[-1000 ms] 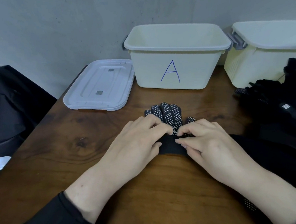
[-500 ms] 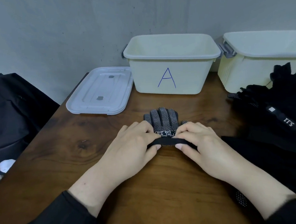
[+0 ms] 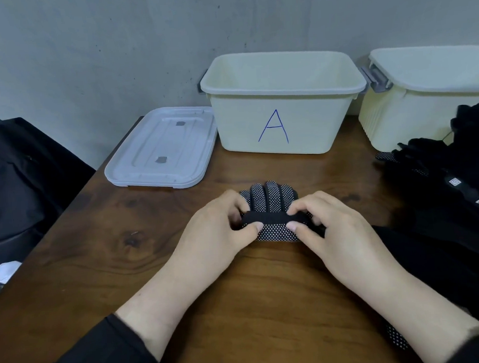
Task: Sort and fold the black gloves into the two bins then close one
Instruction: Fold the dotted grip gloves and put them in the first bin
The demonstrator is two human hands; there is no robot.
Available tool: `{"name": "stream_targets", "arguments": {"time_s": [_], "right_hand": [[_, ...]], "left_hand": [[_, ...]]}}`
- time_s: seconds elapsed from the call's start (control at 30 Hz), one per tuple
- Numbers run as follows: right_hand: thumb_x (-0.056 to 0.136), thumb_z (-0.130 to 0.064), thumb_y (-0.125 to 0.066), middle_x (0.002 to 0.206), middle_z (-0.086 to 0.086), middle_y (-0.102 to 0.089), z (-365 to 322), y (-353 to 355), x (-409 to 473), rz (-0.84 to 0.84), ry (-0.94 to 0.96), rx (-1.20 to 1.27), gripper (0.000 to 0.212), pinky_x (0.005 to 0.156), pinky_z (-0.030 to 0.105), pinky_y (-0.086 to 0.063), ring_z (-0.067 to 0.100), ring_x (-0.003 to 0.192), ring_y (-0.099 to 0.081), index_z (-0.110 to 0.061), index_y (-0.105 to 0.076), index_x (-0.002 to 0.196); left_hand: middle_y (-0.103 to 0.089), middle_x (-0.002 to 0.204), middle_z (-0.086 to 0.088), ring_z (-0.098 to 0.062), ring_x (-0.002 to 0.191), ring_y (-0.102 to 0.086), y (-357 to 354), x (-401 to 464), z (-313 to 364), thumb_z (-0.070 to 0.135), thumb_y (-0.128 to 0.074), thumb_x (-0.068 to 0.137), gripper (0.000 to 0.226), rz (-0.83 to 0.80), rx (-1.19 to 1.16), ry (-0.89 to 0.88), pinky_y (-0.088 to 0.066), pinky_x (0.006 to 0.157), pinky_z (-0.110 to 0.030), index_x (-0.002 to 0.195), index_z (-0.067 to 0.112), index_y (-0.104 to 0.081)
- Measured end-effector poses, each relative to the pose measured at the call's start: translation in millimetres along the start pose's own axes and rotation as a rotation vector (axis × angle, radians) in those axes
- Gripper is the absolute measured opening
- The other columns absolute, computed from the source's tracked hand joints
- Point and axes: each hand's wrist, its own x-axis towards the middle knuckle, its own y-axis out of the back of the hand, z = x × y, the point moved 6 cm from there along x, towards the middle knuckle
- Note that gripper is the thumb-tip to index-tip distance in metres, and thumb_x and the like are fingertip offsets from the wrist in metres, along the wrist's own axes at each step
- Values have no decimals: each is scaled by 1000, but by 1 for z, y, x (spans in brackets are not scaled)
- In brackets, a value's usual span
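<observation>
Fold step underway at frame centre: left hand (image 3: pixel 222 233) & right hand (image 3: pixel 334 231) each pinch the cuff end of the dotted black glove (image 3: pixel 271 199), thumb under, fingers curled over. Vs 0.5 s ago the cuff is rolled further up over the palm, dotted underside now showing below it; glove fingertips point at bin A (image 3: pixel 281 108), upper centre. Fold approx half done, both bins look empty. Lid (image 3: pixel 160 149) lies left of bin A; second bin (image 3: pixel 429 96) & glove pile (image 3: pixel 442 174) at right edge

Left of the brown wooden table (image 3: pixel 70 276) lies a dark bag (image 3: pixel 16 178), a white crumpled scrap (image 3: pixel 5 272) just beside it, and a grey wall (image 3: pixel 112 48) rises behind the table.
</observation>
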Motion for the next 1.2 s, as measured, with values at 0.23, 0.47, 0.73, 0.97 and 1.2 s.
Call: {"name": "stream_targets", "arguments": {"time_s": [0.23,0.47,0.73,0.97,1.2], "right_hand": [[95,-48,-54,115,-20,-51,2,-7,6,-76,109,-101,41,92,37,-50,8,101,-54,-25,-72,123],[93,-45,-55,120,-21,-57,-2,-6,7,-115,133,-208,42,97,42,-45,9,109,-50,-27,-67,129],[93,-54,-53,98,-35,-55,-1,7,-1,-112,55,-32,34,95,12,-31,-21,109,-41,-43,-62,124],[95,-36,-63,111,-24,-56,3,4,7,16,40,17,23,99,29,-46,1,109,-54,-32,-67,118],[93,-50,-56,124,-21,-54,-2,-6,6,-82,169,-102,45,105,40,-39,7,117,-49,-25,-68,129]], "left_hand": [[-59,111,11,-13,94,-52,-4,-2,11,43,-54,97,35,34,359,-330,-48,82,-42,120,25,-73],[-52,134,19,-11,115,-46,-7,-2,8,47,-59,97,51,-114,453,-289,-35,97,-34,145,31,-53],[-64,111,21,-1,99,-55,9,-3,25,47,-50,100,28,-203,401,-231,-37,91,-26,126,39,-58],[-62,95,10,-4,90,-57,1,17,16,40,-59,96,16,-223,158,-56,-45,83,-27,90,29,-69],[-55,106,15,-8,97,-52,2,17,16,35,-64,97,20,-73,237,-291,-44,90,-35,114,31,-72]]}}
